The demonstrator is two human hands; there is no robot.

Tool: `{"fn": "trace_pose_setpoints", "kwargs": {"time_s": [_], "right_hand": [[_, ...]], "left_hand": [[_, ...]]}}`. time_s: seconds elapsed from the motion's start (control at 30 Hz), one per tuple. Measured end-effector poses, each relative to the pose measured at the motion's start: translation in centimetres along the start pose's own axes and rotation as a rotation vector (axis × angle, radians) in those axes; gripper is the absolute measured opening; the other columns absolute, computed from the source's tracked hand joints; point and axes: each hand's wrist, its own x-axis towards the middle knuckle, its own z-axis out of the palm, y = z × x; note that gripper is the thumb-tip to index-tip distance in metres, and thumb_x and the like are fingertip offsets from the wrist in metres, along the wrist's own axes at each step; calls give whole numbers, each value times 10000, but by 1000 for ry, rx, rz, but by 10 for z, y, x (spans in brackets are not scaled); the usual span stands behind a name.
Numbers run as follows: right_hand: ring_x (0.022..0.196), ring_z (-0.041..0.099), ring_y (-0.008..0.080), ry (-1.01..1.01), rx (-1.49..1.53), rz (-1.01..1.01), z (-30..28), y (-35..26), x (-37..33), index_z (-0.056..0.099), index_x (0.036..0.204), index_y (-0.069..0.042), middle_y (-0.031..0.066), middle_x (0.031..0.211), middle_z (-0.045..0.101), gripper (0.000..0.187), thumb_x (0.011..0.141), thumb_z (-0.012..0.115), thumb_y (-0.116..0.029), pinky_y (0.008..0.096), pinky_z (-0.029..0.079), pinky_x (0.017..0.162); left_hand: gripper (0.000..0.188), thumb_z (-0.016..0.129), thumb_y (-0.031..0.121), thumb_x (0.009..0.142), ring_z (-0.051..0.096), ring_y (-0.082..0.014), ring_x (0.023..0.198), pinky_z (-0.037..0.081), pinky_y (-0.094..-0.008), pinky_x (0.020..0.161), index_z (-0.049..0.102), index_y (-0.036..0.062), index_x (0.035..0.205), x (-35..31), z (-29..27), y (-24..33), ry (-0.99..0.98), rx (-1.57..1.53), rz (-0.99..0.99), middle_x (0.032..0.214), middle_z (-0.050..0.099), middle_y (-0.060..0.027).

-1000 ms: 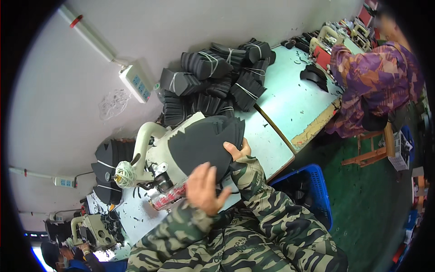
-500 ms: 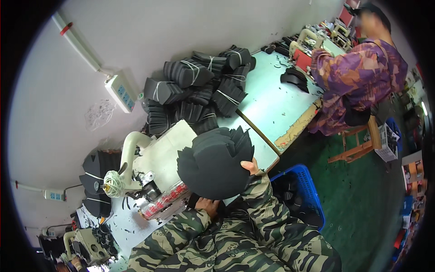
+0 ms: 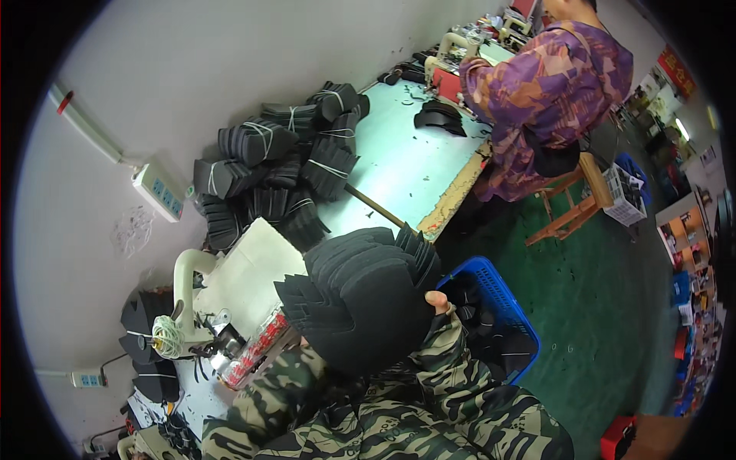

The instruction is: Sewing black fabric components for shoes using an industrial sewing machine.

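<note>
A thick fanned stack of black cut sheets (image 3: 360, 299), with rounded edges and pointed corners, is in front of my body. My right hand (image 3: 437, 302) grips it at the right edge; the thumb shows over the front and the other fingers are behind it. Only a sliver of my left hand (image 3: 304, 342) shows at the stack's left edge, its fingers hidden, so its grip cannot be made out. Just left of the stack stands a cream sewing machine (image 3: 188, 284) with a ball of white thread (image 3: 167, 336) at its end.
Bundles of black pieces (image 3: 261, 142) tied with white bands are piled by the wall. A blue basket (image 3: 529, 330) of black pieces stands at my right. Farther off, a person in a purple patterned top (image 3: 548, 84) works at a machine beside a wooden stool (image 3: 571, 203).
The view has swung right, shifting the surroundings left. My left hand, visible below the stack before, is now almost wholly behind it. The stack stays in my right hand.
</note>
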Motion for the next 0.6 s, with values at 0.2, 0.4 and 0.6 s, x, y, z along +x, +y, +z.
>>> {"fn": "trace_pose_setpoints", "kwargs": {"time_s": [0.2,0.4,0.6], "right_hand": [[1039,531,287,167,-38,-50,0,30,-21,447,1175,42,167,1144,521,547,763,624,-271,389,446,880],[1062,516,288,260,-177,-84,29,68,-39,435,1195,35,161,1161,513,561,759,626,-263,395,427,908],[1143,449,283,191,-224,21,81,64,-111,386,1266,-10,140,1213,485,640,731,649,-243,407,326,1001]], "left_hand": [[370,502,165,858,521,-276,1060,423,-399,876,485,69,1215,-5,-38,49,223,-952,-394,1193,513,-150],[602,552,214,843,485,-229,1093,381,-359,926,276,8,1337,-53,-109,79,121,-1984,-373,1201,489,-143],[851,730,156,670,447,-207,1106,314,-324,980,242,12,1352,-103,-159,51,-12,-1267,-343,1219,458,-133]]}}
